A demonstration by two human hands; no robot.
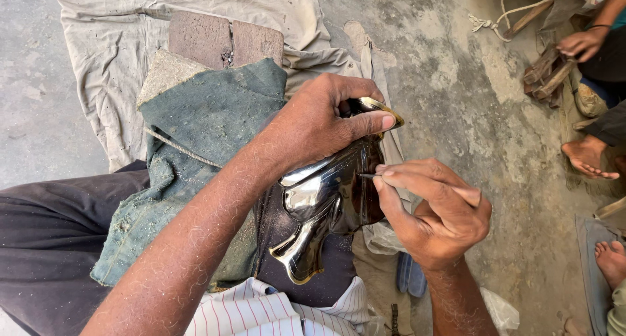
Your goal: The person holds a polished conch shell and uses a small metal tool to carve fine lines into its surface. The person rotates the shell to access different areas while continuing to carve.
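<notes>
- Grey, dusty concrete floor (450,81) runs everywhere.
- A crumpled pale cloth (117,42) lies spread on it, up and left of the hands.
- Two reddish bricks (225,41) sit on that cloth.
- Daylight, soft and even.

tool tip (366,175) too small, co-worker's hand (582,44) cut off

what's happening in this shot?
A seated person's left hand steadies a shiny, polished metal piece on their lap, over a green cloth. Their right hand presses a thin pointed tool to its surface. Another person's hand handles wooden sticks at upper right.
</notes>
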